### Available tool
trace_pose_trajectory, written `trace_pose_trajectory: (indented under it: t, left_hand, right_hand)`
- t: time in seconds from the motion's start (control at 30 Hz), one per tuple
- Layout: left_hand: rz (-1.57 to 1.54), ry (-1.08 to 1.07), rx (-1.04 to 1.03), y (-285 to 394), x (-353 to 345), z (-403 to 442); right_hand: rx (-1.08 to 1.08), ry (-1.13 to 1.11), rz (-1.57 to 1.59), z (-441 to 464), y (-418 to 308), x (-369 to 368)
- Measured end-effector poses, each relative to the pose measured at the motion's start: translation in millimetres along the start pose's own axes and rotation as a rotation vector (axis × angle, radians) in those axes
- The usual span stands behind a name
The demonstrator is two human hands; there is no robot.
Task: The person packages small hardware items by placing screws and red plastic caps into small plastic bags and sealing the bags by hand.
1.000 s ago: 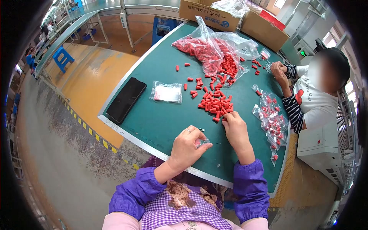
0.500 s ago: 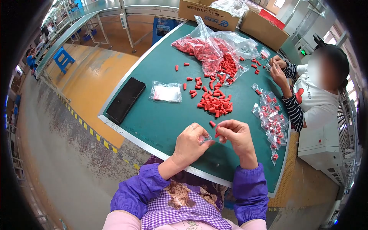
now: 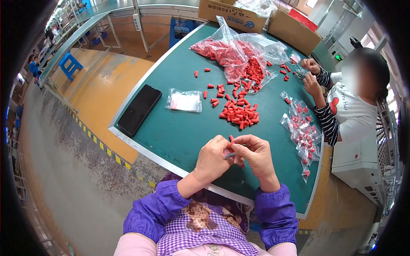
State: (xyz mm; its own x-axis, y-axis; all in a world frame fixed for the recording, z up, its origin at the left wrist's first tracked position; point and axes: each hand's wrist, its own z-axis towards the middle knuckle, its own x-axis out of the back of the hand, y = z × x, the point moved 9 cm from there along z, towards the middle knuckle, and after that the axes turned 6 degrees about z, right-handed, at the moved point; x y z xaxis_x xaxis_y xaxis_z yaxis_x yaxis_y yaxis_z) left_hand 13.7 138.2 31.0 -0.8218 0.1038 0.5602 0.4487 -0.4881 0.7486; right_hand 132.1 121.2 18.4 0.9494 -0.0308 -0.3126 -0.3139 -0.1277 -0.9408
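Note:
My left hand (image 3: 214, 158) is closed on a small clear plastic bag (image 3: 229, 155), largely hidden by the fingers. Right beside it, the fingers of my right hand (image 3: 255, 157) pinch a small red tapered cap (image 3: 231, 146) at the bag's mouth; whether it is inside the bag I cannot tell. Another red cap (image 3: 231, 138) shows just past my fingertips. Beyond both hands lies a loose pile of red caps (image 3: 240, 115). Flat on the table to the left is a clear packet (image 3: 184, 101) with white contents.
The green table (image 3: 171, 141) also holds a black phone (image 3: 140, 110), a large open bag of red caps (image 3: 230, 57) and several small filled bags (image 3: 304, 132). Cardboard boxes (image 3: 294, 34) stand at the back. A co-worker (image 3: 354, 98) handles a clear bag at the right edge.
My right hand has moved left and closer to my left hand, bringing its red cap to the bag. The co-worker's hands have moved apart slightly.

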Motion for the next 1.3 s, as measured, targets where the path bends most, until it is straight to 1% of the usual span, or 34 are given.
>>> trace_pose_trajectory:
  t: [0.03, 0.07, 0.1, 0.13, 0.17, 0.23, 0.27, 0.33, 0.37, 0.43, 0.47, 0.53, 0.57, 0.6, 0.63, 0.67, 0.7, 0.73, 0.77, 0.8, 0.87, 0.93, 1.0, 1.03, 1.1, 1.17, 1.2, 1.27, 1.3]
  left_hand:
    - [0.001, 0.000, -0.003, 0.8, 1.4, 0.6]
    - [-0.014, -0.033, 0.036, -1.9, 0.9, 0.9]
    - [-0.029, -0.064, 0.077, -5.2, -0.6, 0.5]
    - [-0.029, -0.062, 0.079, -5.7, -0.6, 0.3]
    - [-0.029, -0.044, 0.061, -4.7, 0.3, 0.5]
    - [-0.030, -0.028, 0.040, -4.6, 0.1, 1.2]
    - [-0.033, -0.020, 0.025, -4.6, -0.5, 1.3]
    - [-0.036, -0.011, 0.011, -3.8, 0.0, 1.0]
    - [-0.026, -0.019, 0.025, -4.7, -0.4, 0.7]
    - [-0.014, -0.031, 0.038, -3.5, 1.0, 1.1]
    - [-0.051, -0.029, 0.030, -0.3, 3.9, 1.5]
    - [-0.088, -0.030, 0.019, -0.2, 4.6, 1.3]
    - [-0.236, -0.063, 0.057, -7.0, -0.9, 0.3]
    - [-0.384, -0.098, 0.097, -11.2, -5.0, -0.6]
    - [-0.382, -0.103, 0.095, -11.7, -4.2, -0.6]
    - [-0.559, -0.164, 0.210, -18.8, -10.4, -1.6]
    - [-0.735, -0.224, 0.326, -24.3, -17.7, -4.2]
    - [-0.731, -0.227, 0.323, -25.7, -16.9, -3.9]
    - [-0.832, -0.276, 0.365, -27.9, -22.4, -5.8]
    - [-0.933, -0.325, 0.406, -26.0, -26.1, -6.8]
    - [-0.890, -0.286, 0.413, -19.5, -17.6, -6.8]
    - [-0.848, -0.247, 0.418, -16.4, -14.1, -6.9]
    - [-0.912, -0.066, 0.484, -26.6, -7.0, -9.3]
    - [-0.910, -0.066, 0.483, -28.5, -5.2, -10.6]
    - [-0.903, -0.165, 0.606, -38.3, -11.0, -19.9]
    - [-0.899, -0.144, 0.572, -35.8, -10.3, -18.6]
    - [-0.895, -0.121, 0.539, -34.1, -8.3, -17.1]
    - [-0.907, -0.134, 0.536, -32.6, -8.1, -17.7]
    - [-0.918, -0.149, 0.533, -31.6, -8.8, -18.2]
  right_hand:
    - [0.004, 0.009, -0.099, -0.2, -0.3, 1.7]
    - [0.006, 0.008, -0.099, -0.6, -0.6, 0.7]
    - [0.065, 0.011, -0.119, -1.4, -6.1, -0.8]
    - [0.124, 0.016, -0.138, -2.6, -11.0, -1.9]
    - [0.123, 0.015, -0.138, -1.8, -7.2, 0.1]
    - [0.368, -0.064, -0.472, -3.9, -19.5, -9.7]
    - [0.369, -0.063, -0.472, -5.6, -20.4, -9.3]
    - [0.338, -0.004, -0.679, -8.7, -27.0, -13.8]
    - [0.337, -0.004, -0.678, -7.8, -24.7, -12.8]
    - [0.318, 0.046, -0.377, -5.1, -19.5, -0.7]
    - [0.319, 0.049, -0.376, -5.1, -22.0, 1.4]
    - [0.185, 0.146, -0.391, -2.7, -20.3, 18.6]
    - [0.188, 0.149, -0.390, -1.8, -18.9, 22.2]
    - [0.131, 0.091, -0.336, 1.5, -9.7, 21.2]
    - [0.075, 0.034, -0.282, 3.1, -2.3, 17.7]
    - [-0.036, 0.002, -0.257, 1.5, 5.3, 16.7]
    - [-0.033, 0.004, -0.254, 0.9, 4.6, 16.0]
    - [-0.061, -0.043, -0.180, 0.6, 7.5, 10.7]
    - [-0.089, -0.092, -0.107, 0.2, 10.1, 5.4]
    - [-0.086, -0.093, -0.106, 1.0, 11.8, 6.6]
    - [-0.043, -0.137, -0.014, 1.9, 13.6, 6.7]
    - [-0.027, -0.106, 0.029, 0.0, 9.7, 8.1]
    - [-0.010, -0.076, 0.074, 0.3, 6.9, 10.0]
    - [0.010, -0.056, 0.089, 0.5, 5.7, 11.7]
    - [0.030, -0.034, 0.106, -0.1, 3.0, 9.6]
    - [0.100, 0.023, 0.139, -2.4, -8.0, 5.7]
    - [0.099, 0.023, 0.139, -1.9, -6.5, 7.3]
    - [0.173, 0.049, 0.094, -1.5, -8.8, 15.3]
    - [0.173, 0.051, 0.096, -1.9, -8.2, 16.9]
